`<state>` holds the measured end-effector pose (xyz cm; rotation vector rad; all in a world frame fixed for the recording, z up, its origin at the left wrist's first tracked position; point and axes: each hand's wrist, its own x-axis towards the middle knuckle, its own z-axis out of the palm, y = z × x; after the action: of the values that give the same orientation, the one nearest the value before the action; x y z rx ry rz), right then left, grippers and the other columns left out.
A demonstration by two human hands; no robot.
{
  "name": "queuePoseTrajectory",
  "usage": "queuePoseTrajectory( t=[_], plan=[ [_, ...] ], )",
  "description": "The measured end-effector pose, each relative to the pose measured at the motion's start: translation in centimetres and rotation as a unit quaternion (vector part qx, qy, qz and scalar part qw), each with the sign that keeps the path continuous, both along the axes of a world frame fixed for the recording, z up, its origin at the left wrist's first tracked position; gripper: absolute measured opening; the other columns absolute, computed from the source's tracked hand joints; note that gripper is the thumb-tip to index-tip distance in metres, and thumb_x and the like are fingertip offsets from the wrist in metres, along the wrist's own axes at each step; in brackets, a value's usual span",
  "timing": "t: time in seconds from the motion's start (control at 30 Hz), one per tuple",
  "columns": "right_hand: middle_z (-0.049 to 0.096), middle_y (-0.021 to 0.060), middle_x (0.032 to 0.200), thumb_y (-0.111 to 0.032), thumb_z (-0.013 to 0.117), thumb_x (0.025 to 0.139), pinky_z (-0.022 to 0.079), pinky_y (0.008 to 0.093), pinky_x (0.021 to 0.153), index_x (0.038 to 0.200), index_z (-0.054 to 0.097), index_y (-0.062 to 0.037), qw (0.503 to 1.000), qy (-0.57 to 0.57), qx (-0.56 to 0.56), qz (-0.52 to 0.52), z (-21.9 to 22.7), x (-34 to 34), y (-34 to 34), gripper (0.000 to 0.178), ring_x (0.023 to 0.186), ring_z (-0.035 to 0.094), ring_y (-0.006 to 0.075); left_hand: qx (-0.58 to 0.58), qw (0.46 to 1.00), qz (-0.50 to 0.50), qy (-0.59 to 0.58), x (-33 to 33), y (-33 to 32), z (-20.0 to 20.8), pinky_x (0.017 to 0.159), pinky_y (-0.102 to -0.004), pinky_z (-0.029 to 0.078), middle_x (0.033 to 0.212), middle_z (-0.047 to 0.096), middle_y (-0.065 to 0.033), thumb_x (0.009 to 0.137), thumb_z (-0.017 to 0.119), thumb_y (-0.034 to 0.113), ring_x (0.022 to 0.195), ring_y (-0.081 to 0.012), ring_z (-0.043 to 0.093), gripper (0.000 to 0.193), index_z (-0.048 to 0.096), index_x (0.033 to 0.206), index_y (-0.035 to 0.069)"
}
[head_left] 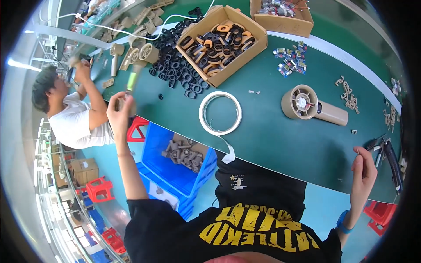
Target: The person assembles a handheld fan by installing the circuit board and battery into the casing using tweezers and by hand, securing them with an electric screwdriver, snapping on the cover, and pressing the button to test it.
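Note:
My left hand (119,115) is raised at the table's left edge, its fingers closed round a beige handheld fan part. A bright green battery-like piece (131,81) shows on that part, and its upper end is blurred in front of other beige fan housings (149,53). My right hand (365,168) is over the right end of the table, thumb and fingers pressed together; whatever they may pinch is too small to name. Near it lies a black-handled tool (391,164). A beige fan (300,103) with a round head and handle rests on the green table (267,136).
A white tape roll (220,113) lies mid-table. Behind it stand a carton of black and orange rings (219,78) and loose black rings (186,81). Small circuit parts (291,59) and beige clips (348,94) lie right. Blue crates (162,136) stand below; a co-worker (79,116) sits left.

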<state>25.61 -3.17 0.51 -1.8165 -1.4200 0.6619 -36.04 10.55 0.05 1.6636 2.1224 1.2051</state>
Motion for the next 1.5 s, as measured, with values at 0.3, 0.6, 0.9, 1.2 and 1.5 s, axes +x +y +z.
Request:
queuePoseTrajectory(
  t=[0.3, 0.6, 0.9, 1.2, 1.5],
  plan=[
    [0.062, 0.0074, 0.101, 0.001, 0.057, 0.098, 0.042, 0.0233, 0.066, 0.121, 0.065, -0.0007, 0.991, -0.123, 0.042, -0.009, -0.5, -1.9, 1.9, 0.024, 0.080, 0.054, 0.0140, -0.150, 0.901, 0.294, 0.283, -15.8, 8.3, -2.2, 0.099, -0.0471, 0.048, 0.121, 0.066, -0.0170, 0.077, 0.076, 0.059, 0.113, -0.0377, 0.063, 0.067, 0.066, 0.123, 0.011],
    [0.062, 0.0091, 0.122, 0.004, 0.056, 0.096, 0.048, 0.0266, 0.088, 0.132, 0.063, -0.0076, 0.980, -0.178, 0.081, -0.040, -2.0, -1.2, 1.3, 0.038, 0.103, 0.060, 0.0187, 0.071, 0.912, -0.387, -0.113, 22.0, -1.9, 6.6, 0.082, -0.0300, 0.050, 0.113, 0.066, -0.0118, 0.094, 0.063, 0.006, 0.097, -0.0184, 0.064, 0.012, 0.067, 0.102, -0.002],
    [0.062, 0.0108, 0.113, 0.002, 0.055, 0.095, 0.047, 0.0293, 0.075, 0.125, 0.064, -0.0098, 0.962, -0.229, 0.150, 0.005, -0.1, 4.7, 5.9, 0.034, 0.085, 0.058, 0.0242, -0.067, 0.372, -0.719, -0.583, 42.9, -13.8, 4.1, 0.059, -0.0348, 0.049, 0.079, 0.057, -0.0083, 0.095, 0.057, 0.000, 0.068, -0.0216, 0.059, 0.003, 0.059, 0.092, -0.002],
    [0.064, 0.0169, 0.100, -0.003, 0.063, 0.085, 0.050, 0.0401, 0.089, 0.110, 0.066, -0.0010, 0.914, -0.364, 0.141, 0.111, -1.1, 7.2, 11.3, 0.025, 0.103, 0.060, 0.0356, -0.202, 0.111, -0.710, -0.665, 41.7, -14.3, 5.8, 0.065, -0.0305, 0.049, 0.083, 0.060, -0.0069, 0.093, 0.060, 0.000, 0.075, -0.0186, 0.061, 0.008, 0.060, 0.101, 0.000],
    [0.065, 0.0128, 0.105, -0.025, 0.075, 0.086, 0.050, 0.0415, 0.093, 0.117, 0.065, -0.0061, 0.883, -0.295, 0.259, 0.258, -0.1, -4.7, 10.1, 0.038, 0.107, 0.060, 0.0318, -0.301, -0.020, -0.645, -0.702, 42.5, -15.6, 6.6, 0.072, -0.0262, 0.050, 0.087, 0.064, -0.0054, 0.092, 0.064, 0.001, 0.081, -0.0156, 0.063, 0.018, 0.061, 0.110, 0.002]
  ],
)
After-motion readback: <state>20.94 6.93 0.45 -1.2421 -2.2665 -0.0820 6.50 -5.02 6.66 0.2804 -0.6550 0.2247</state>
